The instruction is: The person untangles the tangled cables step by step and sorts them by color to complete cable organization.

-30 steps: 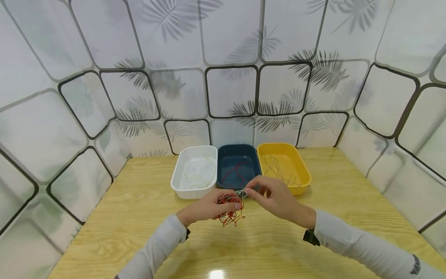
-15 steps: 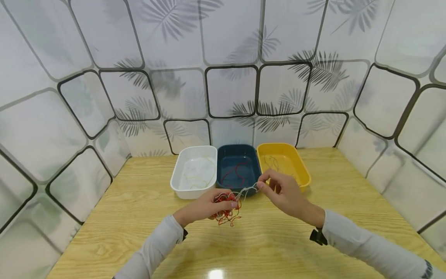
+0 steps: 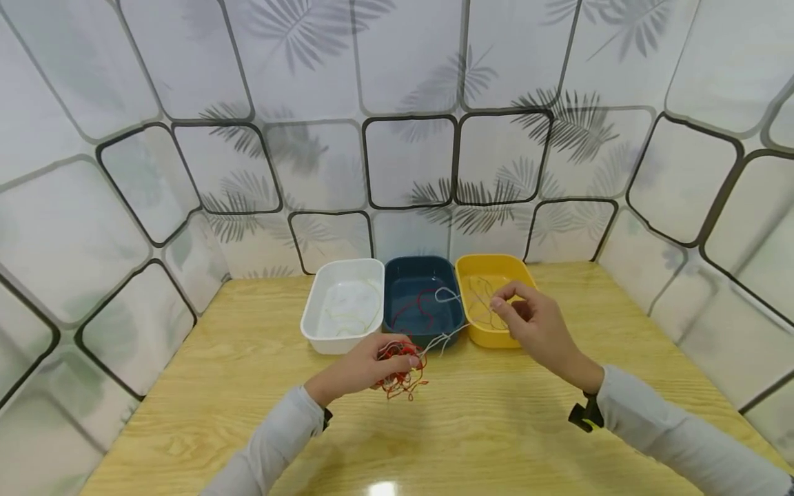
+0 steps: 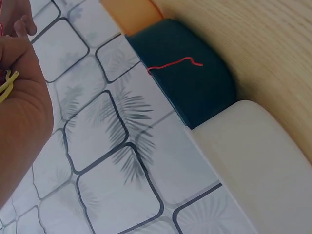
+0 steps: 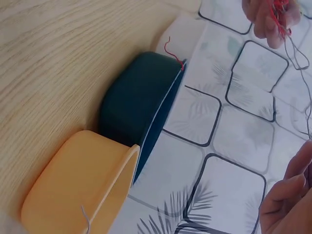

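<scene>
My left hand grips a tangled bundle of mostly red string in the head view, with loose ends hanging below the fingers. A bit of yellow string pokes out of that hand in the left wrist view. From the bundle a pale grey string stretches toward my right hand, which pinches it between thumb and fingertips in front of the yellow tub. A loop of the pale string shows over the blue tub. In the right wrist view the grey string runs between both hands.
Three tubs stand side by side at the back of the wooden table: white with pale yellowish string, dark blue with red string, yellow with greyish string. A red end hangs over the blue tub's rim. Patterned curtains surround the table.
My right hand has moved right, away from the left hand, drawing out a longer length of grey string. The left hand still grips the tangle and has shifted slightly left.
</scene>
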Motion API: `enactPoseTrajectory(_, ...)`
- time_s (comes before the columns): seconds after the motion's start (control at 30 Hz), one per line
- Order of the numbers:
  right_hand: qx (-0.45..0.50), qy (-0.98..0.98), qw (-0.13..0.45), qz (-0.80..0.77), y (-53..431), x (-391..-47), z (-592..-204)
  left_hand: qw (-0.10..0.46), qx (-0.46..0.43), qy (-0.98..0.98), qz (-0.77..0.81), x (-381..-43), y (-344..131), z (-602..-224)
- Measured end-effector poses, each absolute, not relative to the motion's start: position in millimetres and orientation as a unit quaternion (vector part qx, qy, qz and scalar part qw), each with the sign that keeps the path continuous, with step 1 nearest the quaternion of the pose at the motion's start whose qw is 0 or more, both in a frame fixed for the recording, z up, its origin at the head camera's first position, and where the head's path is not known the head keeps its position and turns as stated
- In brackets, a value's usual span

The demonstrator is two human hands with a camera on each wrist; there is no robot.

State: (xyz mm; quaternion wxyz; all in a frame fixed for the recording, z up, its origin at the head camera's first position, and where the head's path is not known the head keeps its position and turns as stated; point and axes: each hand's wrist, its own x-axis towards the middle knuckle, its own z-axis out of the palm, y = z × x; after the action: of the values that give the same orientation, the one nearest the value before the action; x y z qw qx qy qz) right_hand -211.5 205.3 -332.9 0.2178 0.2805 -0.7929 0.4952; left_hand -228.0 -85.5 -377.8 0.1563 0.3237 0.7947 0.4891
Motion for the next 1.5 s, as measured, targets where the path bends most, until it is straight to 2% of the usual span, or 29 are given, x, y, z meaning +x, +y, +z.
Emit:
enactPoseTrajectory(0.17,0.226,-0.77,0.213,0.557,214.3,-228.0,-342.8,0.155,0.325,0.79,0.496,-229.4,-86.5,-378.3)
enactPoseTrajectory(0.3,0.169,-0.754,0.259,0.579,229.7,-241.1,-337.5,0.142,0.32,0.803,0.483,-228.5,-93.1,-384.0)
enactPoseTrajectory(0.43,0.134,-0.783,0.288,0.535,254.6,-251.4,-330.6,0.141,0.287,0.807,0.496,-227.5,-101.2,-388.7)
enactPoseTrajectory(0.67,0.08,-0.852,0.285,0.432,286.1,-282.0,-358.6,0.135,0.29,0.815,0.482,-229.3,-101.9,-385.1)
enactPoseTrajectory(0.9,0.02,-0.934,0.223,0.278,296.0,-294.0,-379.9,0.134,0.289,0.812,0.489,-228.3,-100.5,-387.9)
enactPoseTrajectory(1.23,0.0,-0.966,0.104,0.235,297.1,-305.6,-409.8,0.14,0.293,0.811,0.486,-229.8,-104.8,-388.2)
enactPoseTrajectory(1.5,0.011,-0.966,0.109,0.234,296.7,-307.0,-406.2,0.126,0.304,0.821,0.467,-234.4,-105.4,-389.5)
